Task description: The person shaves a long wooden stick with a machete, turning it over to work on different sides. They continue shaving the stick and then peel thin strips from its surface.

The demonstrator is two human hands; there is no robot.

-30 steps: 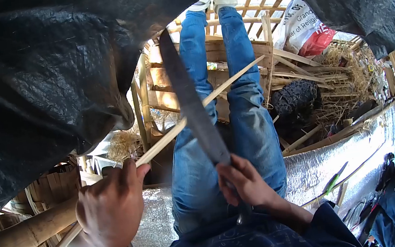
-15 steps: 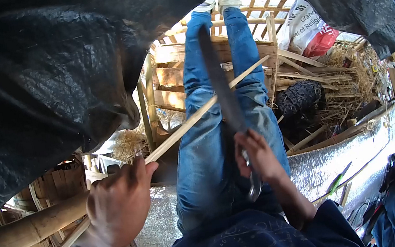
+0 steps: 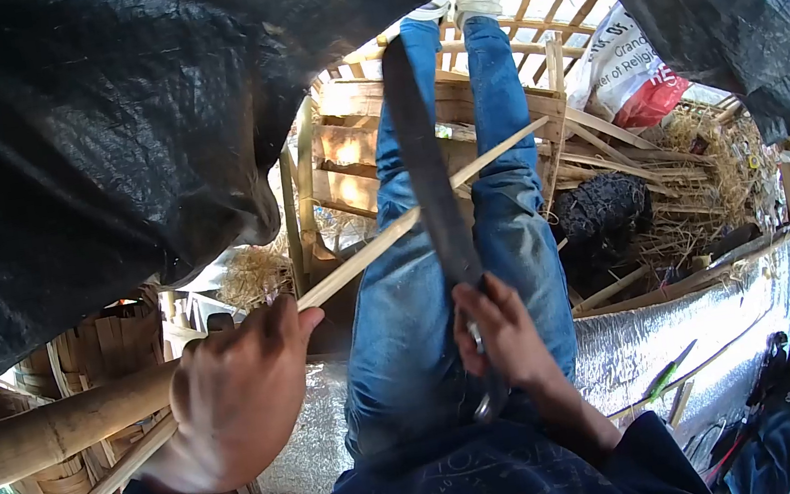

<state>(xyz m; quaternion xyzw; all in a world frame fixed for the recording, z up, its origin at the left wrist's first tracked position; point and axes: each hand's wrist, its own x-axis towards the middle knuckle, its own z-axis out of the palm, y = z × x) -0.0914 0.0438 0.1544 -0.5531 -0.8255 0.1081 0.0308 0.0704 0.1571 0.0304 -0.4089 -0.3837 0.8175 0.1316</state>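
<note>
My left hand [image 3: 247,397] is wrapped round a long pale bamboo strip [image 3: 356,259], which slants up to the right across my legs, its lower end coming out behind the wrist. In my right hand [image 3: 499,328] is the handle of a machete [image 3: 426,167] with a long dark blade. The blade points up and slightly left, away from my body, and crosses over the strip between my knees. Its metal handle end shows below my fingers. My jeans [image 3: 415,315] lie stretched out beneath both.
A thick bamboo pole [image 3: 77,425] runs in from the left beside my wrist. Black plastic sheeting [image 3: 97,137] hangs at upper left. Straw, split bamboo and a black bundle [image 3: 603,218] lie right of my legs. A green-handled knife [image 3: 670,372] rests on silver foil sheeting [image 3: 621,347].
The machete and my right hand have shifted a little left and toward my left hand. The strip stays in my left hand, its lower end slightly further left.
</note>
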